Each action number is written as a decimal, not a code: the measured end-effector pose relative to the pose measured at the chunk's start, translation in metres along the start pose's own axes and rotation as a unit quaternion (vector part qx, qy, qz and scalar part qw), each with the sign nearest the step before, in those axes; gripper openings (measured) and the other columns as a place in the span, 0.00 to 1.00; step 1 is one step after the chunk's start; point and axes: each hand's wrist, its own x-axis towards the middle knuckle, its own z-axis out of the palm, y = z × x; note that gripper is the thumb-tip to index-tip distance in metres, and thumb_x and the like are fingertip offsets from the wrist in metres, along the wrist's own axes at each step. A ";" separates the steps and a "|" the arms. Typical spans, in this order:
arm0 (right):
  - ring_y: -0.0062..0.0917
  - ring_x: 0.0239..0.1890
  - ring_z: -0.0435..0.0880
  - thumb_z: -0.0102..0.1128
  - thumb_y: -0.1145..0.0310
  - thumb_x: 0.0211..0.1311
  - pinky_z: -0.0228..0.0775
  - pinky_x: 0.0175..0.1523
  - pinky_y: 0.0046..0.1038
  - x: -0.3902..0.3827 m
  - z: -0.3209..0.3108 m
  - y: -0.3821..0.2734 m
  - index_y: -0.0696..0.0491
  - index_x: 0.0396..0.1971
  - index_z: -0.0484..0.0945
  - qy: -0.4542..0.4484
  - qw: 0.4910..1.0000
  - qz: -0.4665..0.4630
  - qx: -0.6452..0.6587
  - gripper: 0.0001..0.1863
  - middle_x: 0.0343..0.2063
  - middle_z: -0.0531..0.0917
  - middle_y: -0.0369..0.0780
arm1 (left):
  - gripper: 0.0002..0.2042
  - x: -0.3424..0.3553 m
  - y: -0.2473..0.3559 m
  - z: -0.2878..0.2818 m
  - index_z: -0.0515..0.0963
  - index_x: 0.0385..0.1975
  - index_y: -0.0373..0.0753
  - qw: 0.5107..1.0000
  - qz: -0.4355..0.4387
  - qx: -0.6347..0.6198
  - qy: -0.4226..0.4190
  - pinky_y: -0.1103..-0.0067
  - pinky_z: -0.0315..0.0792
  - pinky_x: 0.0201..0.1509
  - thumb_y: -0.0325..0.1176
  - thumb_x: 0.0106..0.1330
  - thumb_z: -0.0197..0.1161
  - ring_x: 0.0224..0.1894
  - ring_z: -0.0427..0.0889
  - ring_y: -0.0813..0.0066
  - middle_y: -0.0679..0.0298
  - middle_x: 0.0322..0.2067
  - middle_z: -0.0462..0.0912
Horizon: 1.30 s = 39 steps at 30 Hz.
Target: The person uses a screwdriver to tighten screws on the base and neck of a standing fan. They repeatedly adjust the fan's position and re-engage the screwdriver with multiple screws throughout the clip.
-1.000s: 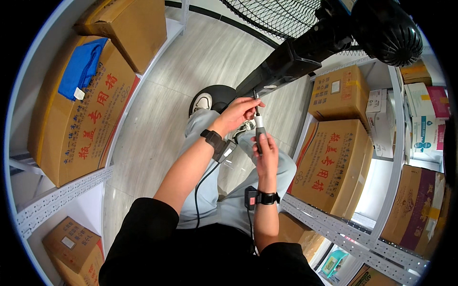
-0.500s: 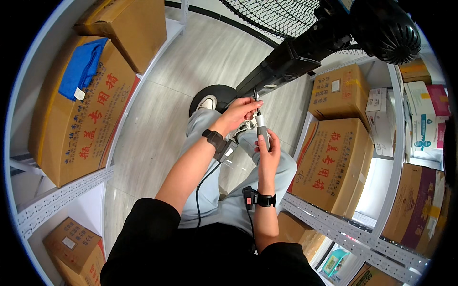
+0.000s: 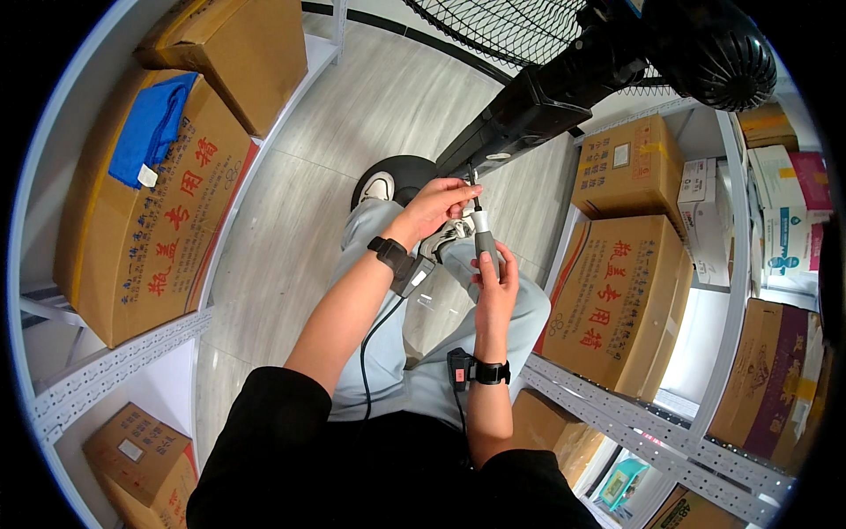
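A screwdriver (image 3: 482,224) with a grey and white handle and a dark shaft points away from me, its far end close to the black column of a standing fan (image 3: 533,110). Whether the tip touches the column I cannot tell. My right hand (image 3: 499,284) is closed round the handle from the near side. At the shaft, my left hand (image 3: 437,203) is closed, with thumb and fingers pinching near the upper part. The fan's round black base (image 3: 414,179) stands on the floor beyond my knees, beside my shoe.
Metal shelves run along both sides, with cardboard boxes (image 3: 617,304) on the right and more boxes (image 3: 159,220) on the left. A blue cloth (image 3: 152,128) lies on a left box. The fan's wire guard (image 3: 502,31) reaches in from the top. Cables hang from both wrist straps.
Both hands keep nearly the same place and hold on the screwdriver. The whole view has shifted very slightly.
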 end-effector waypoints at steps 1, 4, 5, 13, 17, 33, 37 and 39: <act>0.19 0.29 0.79 0.50 0.59 0.70 0.67 0.32 0.19 -0.001 0.002 0.000 0.56 0.51 0.72 0.005 1.000 0.000 0.010 0.18 0.35 0.82 0.41 | 0.11 0.000 0.000 0.000 0.78 0.36 0.32 1.000 0.006 0.000 -0.001 0.89 0.58 0.26 0.36 0.66 0.60 0.21 0.63 0.88 0.74 0.21 0.69; 0.19 0.29 0.79 0.49 0.58 0.71 0.67 0.31 0.19 -0.002 0.004 -0.003 0.57 0.50 0.72 -0.016 0.995 0.045 0.084 0.19 0.36 0.81 0.41 | 0.11 0.001 -0.001 -0.004 0.78 0.36 0.32 0.999 0.022 -0.017 -0.017 0.88 0.58 0.25 0.36 0.66 0.61 0.21 0.62 0.88 0.74 0.21 0.68; 0.19 0.29 0.79 0.49 0.57 0.71 0.67 0.31 0.18 -0.001 0.001 -0.006 0.57 0.50 0.72 -0.043 0.985 0.091 0.139 0.19 0.36 0.81 0.41 | 0.11 0.001 -0.002 -0.005 0.78 0.36 0.32 0.999 0.024 -0.035 -0.034 0.88 0.58 0.24 0.36 0.65 0.62 0.20 0.62 0.88 0.74 0.21 0.68; 0.18 0.30 0.79 0.47 0.57 0.72 0.66 0.29 0.17 0.007 -0.010 0.001 0.58 0.52 0.70 -0.072 0.981 0.107 0.144 0.20 0.38 0.81 0.41 | 0.11 0.002 -0.003 0.000 0.79 0.34 0.32 0.999 0.008 -0.032 -0.015 0.88 0.58 0.24 0.36 0.64 0.63 0.20 0.62 0.88 0.75 0.21 0.69; 0.18 0.31 0.80 0.46 0.57 0.72 0.68 0.30 0.16 -0.001 0.002 -0.004 0.58 0.55 0.69 -0.014 0.998 0.038 0.047 0.22 0.40 0.81 0.41 | 0.11 0.002 -0.005 0.000 0.79 0.34 0.32 1.000 0.018 -0.006 -0.008 0.88 0.57 0.24 0.36 0.64 0.63 0.20 0.62 0.88 0.75 0.21 0.69; 0.19 0.31 0.81 0.45 0.61 0.72 0.68 0.28 0.16 0.004 0.001 -0.005 0.58 0.55 0.68 -0.044 0.984 0.104 0.137 0.20 0.39 0.82 0.45 | 0.13 0.001 -0.004 -0.003 0.78 0.38 0.31 0.999 0.033 0.004 -0.003 0.88 0.56 0.23 0.36 0.63 0.64 0.21 0.61 0.89 0.76 0.20 0.67; 0.19 0.31 0.81 0.47 0.63 0.71 0.68 0.28 0.16 0.007 -0.007 -0.005 0.58 0.55 0.68 -0.088 0.967 0.128 0.204 0.19 0.39 0.82 0.45 | 0.11 -0.002 -0.001 -0.003 0.78 0.37 0.32 0.994 0.027 -0.072 -0.072 0.89 0.56 0.23 0.34 0.63 0.65 0.21 0.62 0.90 0.75 0.21 0.70; 0.19 0.30 0.81 0.47 0.63 0.71 0.68 0.28 0.16 0.009 -0.009 -0.006 0.58 0.55 0.68 -0.089 0.967 0.136 0.199 0.19 0.40 0.82 0.45 | 0.11 -0.003 0.001 0.000 0.78 0.37 0.32 0.993 0.017 -0.085 -0.077 0.89 0.55 0.22 0.34 0.63 0.64 0.21 0.61 0.90 0.75 0.21 0.70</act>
